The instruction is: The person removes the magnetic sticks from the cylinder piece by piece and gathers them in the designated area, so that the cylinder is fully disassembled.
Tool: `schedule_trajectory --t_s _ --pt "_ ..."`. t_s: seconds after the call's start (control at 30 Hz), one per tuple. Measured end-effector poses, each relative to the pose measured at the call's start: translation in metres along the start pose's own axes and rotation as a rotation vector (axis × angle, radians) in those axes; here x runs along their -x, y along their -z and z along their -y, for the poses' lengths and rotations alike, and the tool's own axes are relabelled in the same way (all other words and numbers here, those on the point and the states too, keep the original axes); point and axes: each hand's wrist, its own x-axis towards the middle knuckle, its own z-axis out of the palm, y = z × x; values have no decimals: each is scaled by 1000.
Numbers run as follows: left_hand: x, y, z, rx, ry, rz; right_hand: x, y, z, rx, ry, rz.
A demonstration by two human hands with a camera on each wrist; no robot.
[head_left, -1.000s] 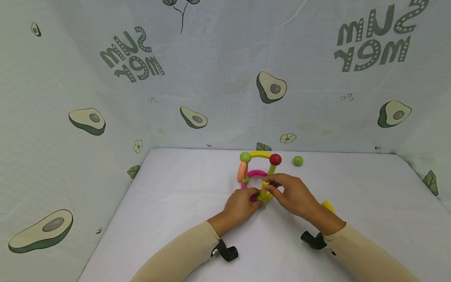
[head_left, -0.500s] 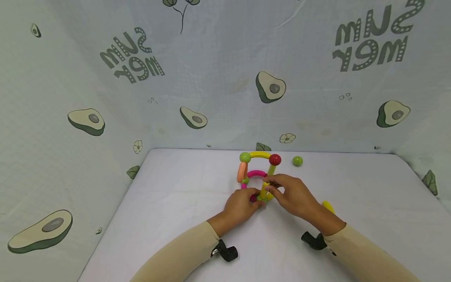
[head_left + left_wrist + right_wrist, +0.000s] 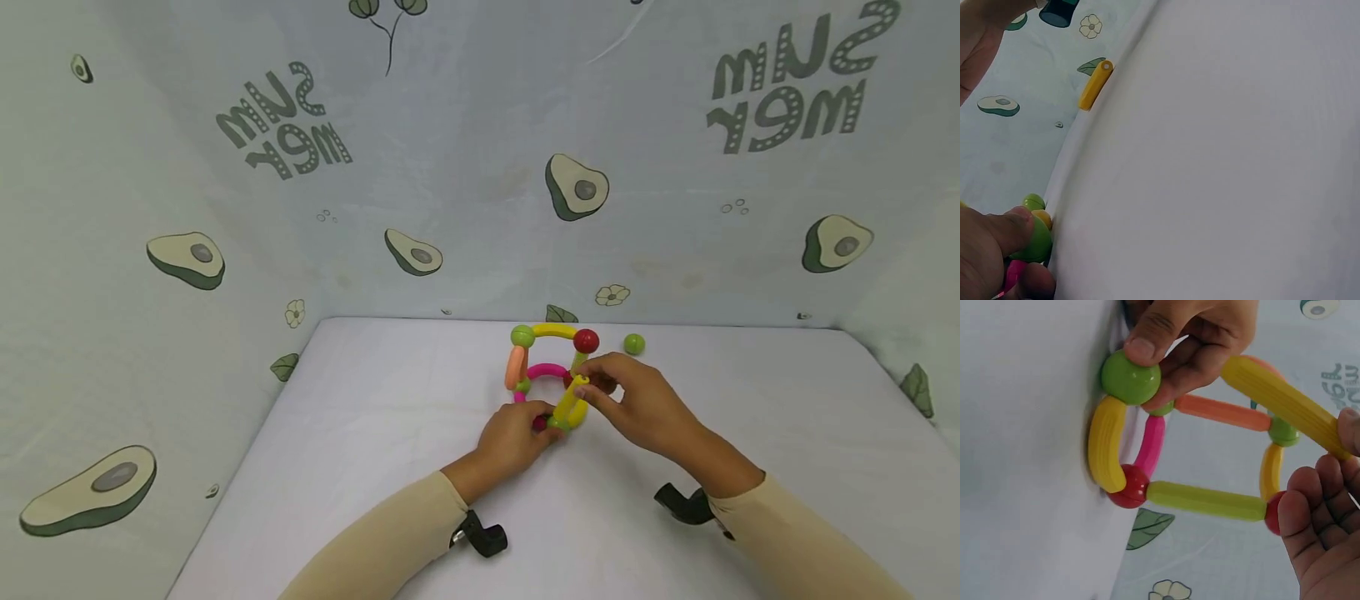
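A frame of magnetic building sticks and balls stands on the table, with a red ball (image 3: 586, 341) and a curved yellow stick (image 3: 555, 330) along its top. My left hand (image 3: 510, 437) grips the green ball (image 3: 1130, 377) at its near lower corner, thumb pressed on it. A straight yellow stick (image 3: 1285, 405) is pinched between the thumb and fingers of my right hand (image 3: 637, 404). It leans to the right, its lower end close above the green ball in the head view. A lime stick (image 3: 1207, 501) joins two red balls on the frame's right side.
A loose green ball (image 3: 633, 344) lies behind the frame, to the right. Another yellow stick (image 3: 1095, 85) lies on the table, hidden by the right forearm in the head view. A patterned cloth (image 3: 480, 167) hangs behind the white table (image 3: 375, 367).
The right hand has moved right and slightly up, tilting the yellow stick from near upright to a rightward lean. The left hand has stayed on the green ball.
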Motion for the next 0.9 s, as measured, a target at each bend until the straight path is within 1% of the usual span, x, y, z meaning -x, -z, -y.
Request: schedule_trajectory --t_s 0.2,0.5,0.73,0.9 --pt "-1 -1 0 8 22 5 8 4 -15 -33 -82 48" --pt "-2 -1 -1 26 27 9 21 15 -38 -8 -171 100" --pt "-3 -1 -1 26 32 14 30 25 -48 7 -219 145" --pt "-4 -1 -2 27 40 13 36 33 -57 20 -214 161"
